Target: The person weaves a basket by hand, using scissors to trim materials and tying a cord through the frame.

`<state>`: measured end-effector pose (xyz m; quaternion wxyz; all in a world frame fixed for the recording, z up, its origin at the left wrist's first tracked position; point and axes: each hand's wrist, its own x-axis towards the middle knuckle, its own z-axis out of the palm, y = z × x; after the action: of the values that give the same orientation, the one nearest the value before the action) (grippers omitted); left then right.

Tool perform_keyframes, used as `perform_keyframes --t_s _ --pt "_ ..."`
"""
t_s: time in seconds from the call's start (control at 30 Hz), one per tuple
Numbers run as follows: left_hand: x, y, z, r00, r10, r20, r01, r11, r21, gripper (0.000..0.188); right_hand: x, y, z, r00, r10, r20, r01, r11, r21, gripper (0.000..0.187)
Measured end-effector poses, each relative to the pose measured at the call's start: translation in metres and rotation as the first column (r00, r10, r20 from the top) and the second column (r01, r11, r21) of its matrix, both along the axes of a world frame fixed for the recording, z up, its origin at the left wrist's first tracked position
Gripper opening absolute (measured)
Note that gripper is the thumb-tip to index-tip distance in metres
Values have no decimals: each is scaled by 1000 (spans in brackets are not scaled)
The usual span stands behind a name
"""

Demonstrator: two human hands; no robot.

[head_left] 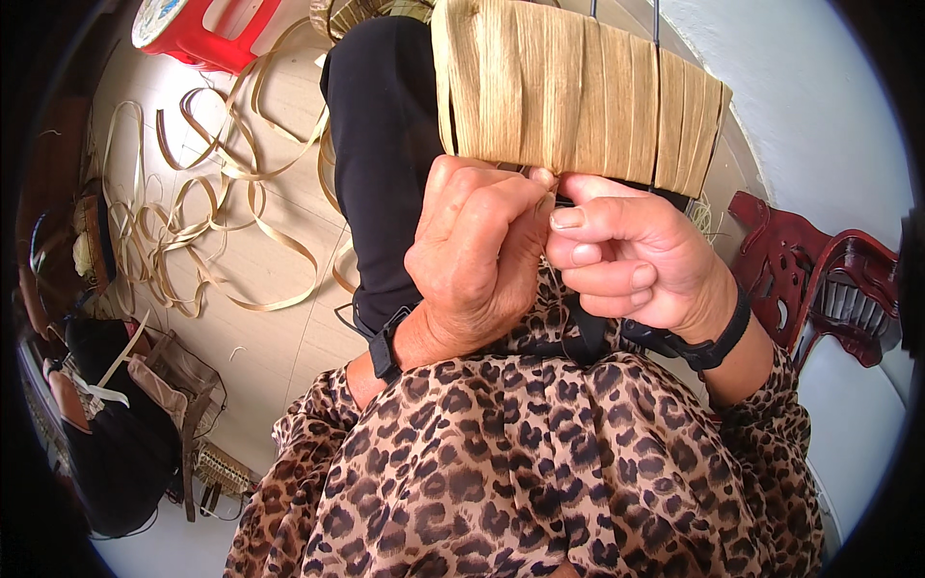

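Note:
A panel [578, 87] wrapped in wide tan strips of dried, fibrous material rests across my lap, with dark thin rods at its top and right. Both hands meet at its near edge. My left hand [474, 252] is closed, its thumb and forefinger pinched together just under the wrapping. Beside it, my right hand [636, 249] is closed too, fingers curled and thumb against the left fingertips. Something thin seems to lie between the fingertips, but it is too small and hidden to make out. Dark wristbands circle both wrists.
Loose curls of tan flat strip [260, 241] spread over the tiled floor at left. A red plastic stool [217, 39] stands at the far left. Near the white wall at right is a dark red carved chair [819, 270]. A person in black clothing [120, 443] is at lower left.

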<state>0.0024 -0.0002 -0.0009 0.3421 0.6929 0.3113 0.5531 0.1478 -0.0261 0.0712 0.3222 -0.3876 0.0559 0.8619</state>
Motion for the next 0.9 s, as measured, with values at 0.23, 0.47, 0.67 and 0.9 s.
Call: perform_keyframes --t_s 0.23,0.47,0.67,0.9 --pt "-6 4 -2 1000 -7 -29 8 999 33 20 -1 -11 4 984 -73 165 50 989 137 41" --pt "-15 5 -3 991 47 -128 -32 992 119 23 -16 -23 7 710 -13 705 -230 941 248 31" --pt "-24 5 5 923 147 -355 -88 980 177 23 -24 -25 -7 286 -294 912 -650 640 411 8" --pt "-23 20 14 843 242 -480 -120 955 272 21 -25 -19 -22 125 -548 827 -671 567 478 14"
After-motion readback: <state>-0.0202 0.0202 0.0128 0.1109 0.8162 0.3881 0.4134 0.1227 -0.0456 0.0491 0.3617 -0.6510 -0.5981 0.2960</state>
